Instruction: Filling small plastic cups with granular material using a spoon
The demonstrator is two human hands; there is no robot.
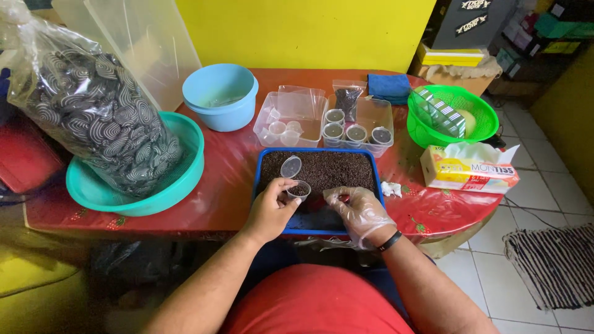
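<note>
A blue tray [255,179] of dark brown granules sits at the near edge of the red table. My bare left hand [270,209] holds a small clear cup [299,189] with a hinged lid [291,167] over the tray. My right hand [357,210], in a thin clear plastic glove, rests curled on the granules just right of the cup, fingers pinched together. Behind the tray a clear box [374,116] holds three filled, lidded cups, and another clear box [289,112] holds empty cups.
A big bag of striped dark pieces [93,117] stands in a teal basin [185,173] at left. A light blue bowl [220,94], a green basket [455,114], a tissue box [467,170] and a blue cloth [388,85] lie around. Tiled floor and a striped mat [550,266] at right.
</note>
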